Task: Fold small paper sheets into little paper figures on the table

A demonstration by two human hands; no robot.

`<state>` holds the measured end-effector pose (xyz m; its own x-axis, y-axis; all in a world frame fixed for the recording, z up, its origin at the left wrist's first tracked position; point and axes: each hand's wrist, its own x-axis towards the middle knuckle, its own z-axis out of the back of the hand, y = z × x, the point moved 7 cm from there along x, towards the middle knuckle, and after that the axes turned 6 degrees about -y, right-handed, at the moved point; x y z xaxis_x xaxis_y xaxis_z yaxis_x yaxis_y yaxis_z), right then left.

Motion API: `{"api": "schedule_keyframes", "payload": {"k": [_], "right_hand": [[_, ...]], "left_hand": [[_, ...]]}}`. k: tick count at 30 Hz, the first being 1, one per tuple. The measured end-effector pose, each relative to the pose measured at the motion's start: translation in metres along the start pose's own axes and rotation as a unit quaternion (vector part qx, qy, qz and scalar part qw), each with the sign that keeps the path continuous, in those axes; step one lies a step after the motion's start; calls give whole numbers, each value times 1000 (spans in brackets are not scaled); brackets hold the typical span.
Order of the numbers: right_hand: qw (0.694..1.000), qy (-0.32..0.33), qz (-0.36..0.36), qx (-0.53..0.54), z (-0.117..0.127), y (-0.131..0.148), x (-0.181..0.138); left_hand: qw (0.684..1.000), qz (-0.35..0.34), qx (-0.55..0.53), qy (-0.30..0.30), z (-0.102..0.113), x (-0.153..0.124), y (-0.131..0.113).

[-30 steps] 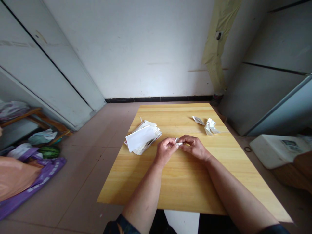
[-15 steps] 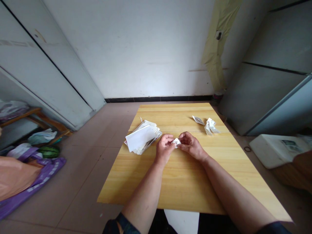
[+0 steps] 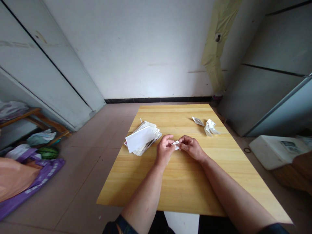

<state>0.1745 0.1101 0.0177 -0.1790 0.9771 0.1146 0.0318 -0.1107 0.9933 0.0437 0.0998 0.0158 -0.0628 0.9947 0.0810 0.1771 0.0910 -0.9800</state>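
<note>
A small folded white paper piece [image 3: 176,144] is pinched between my left hand [image 3: 165,150] and my right hand [image 3: 192,147], just above the middle of the yellow wooden table [image 3: 185,182]. Both hands have their fingers closed on the paper. A loose stack of white paper sheets [image 3: 142,137] lies on the table just left of my left hand. Several small folded paper shapes [image 3: 207,125] rest at the far right of the table.
A white cabinet wall [image 3: 48,74] stands to the left, with a wooden rack [image 3: 36,120], bags and a purple bag [image 3: 36,175] on the floor. A white box [image 3: 275,149] sits to the right beside a grey cabinet [image 3: 273,91].
My hands have stayed together at the table's middle, shifting the fingers slightly around the small paper piece. Nothing else on the table has moved.
</note>
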Motion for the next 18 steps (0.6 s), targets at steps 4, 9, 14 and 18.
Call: {"api": "schedule_keyframes", "payload": {"k": [4, 9, 14, 18], "right_hand": [[1000, 9, -9, 6, -1, 0, -1], [1000, 16, -16, 14, 1, -1, -1], [1000, 2, -8, 26, 2, 2, -1], [999, 5, -20, 35, 1, 3, -1]], "left_hand": [[1000, -3, 4, 9, 0, 1, 1], [1000, 16, -6, 20, -2, 1, 5], [997, 48, 12, 65, -8, 0, 12], [995, 33, 70, 65, -6, 0, 12]]}}
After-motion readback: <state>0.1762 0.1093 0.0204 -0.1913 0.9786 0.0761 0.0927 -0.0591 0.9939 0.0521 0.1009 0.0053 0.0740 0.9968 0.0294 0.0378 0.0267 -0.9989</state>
